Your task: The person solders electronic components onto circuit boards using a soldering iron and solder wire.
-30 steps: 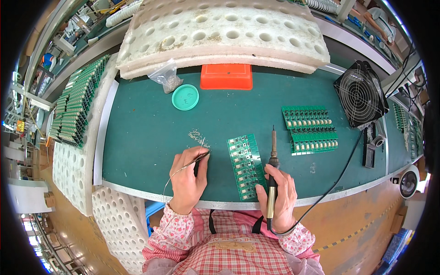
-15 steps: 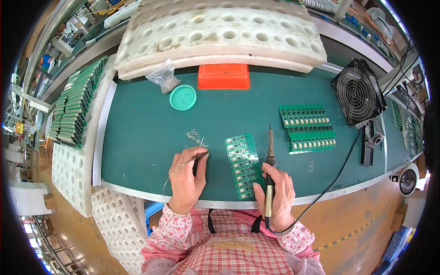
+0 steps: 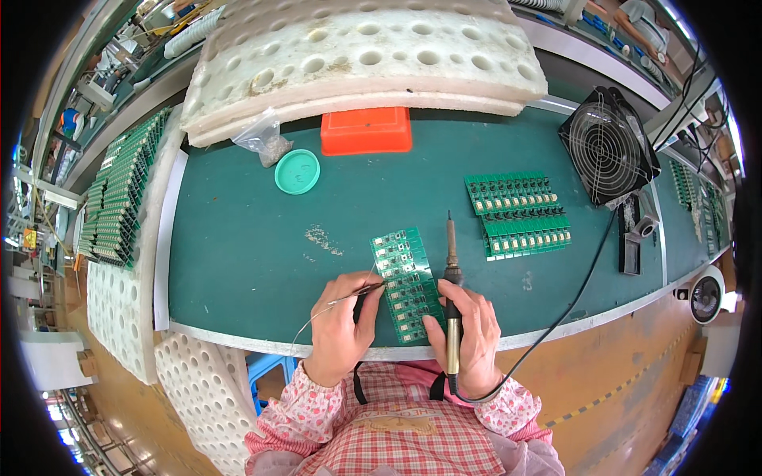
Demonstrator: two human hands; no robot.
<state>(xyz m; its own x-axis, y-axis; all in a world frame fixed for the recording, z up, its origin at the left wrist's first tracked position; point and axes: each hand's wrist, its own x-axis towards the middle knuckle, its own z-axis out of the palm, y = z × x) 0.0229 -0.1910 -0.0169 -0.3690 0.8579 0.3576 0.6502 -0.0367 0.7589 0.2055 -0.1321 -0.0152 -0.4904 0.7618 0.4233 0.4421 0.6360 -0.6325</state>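
Note:
A green circuit board panel [image 3: 409, 289] with rows of small white and black parts lies on the table before me. My left hand [image 3: 345, 321] is closed in a pinch on a thin silvery solder wire [image 3: 311, 319] and a slim dark tool, perhaps tweezers. Its fingertips are at the panel's left edge; whether they press on it I cannot tell. On the other side my right hand [image 3: 468, 337] grips a soldering iron [image 3: 452, 309], tip pointing away from me. The thumb of that hand is by the panel's lower right edge.
Two more board panels [image 3: 520, 216] lie to the right, near a black fan [image 3: 607, 147] and a small black holder [image 3: 631, 238]. An orange box [image 3: 366, 131], green lid [image 3: 298, 172] and plastic bag [image 3: 266, 139] sit behind. White foam blocks [image 3: 365, 71] edge the table; stacked boards [image 3: 123, 190] stand left.
My left hand has moved right with the wire and dark tool, from bare table to the panel's left edge. My right hand keeps the iron beside the panel. The whole view has shifted slightly.

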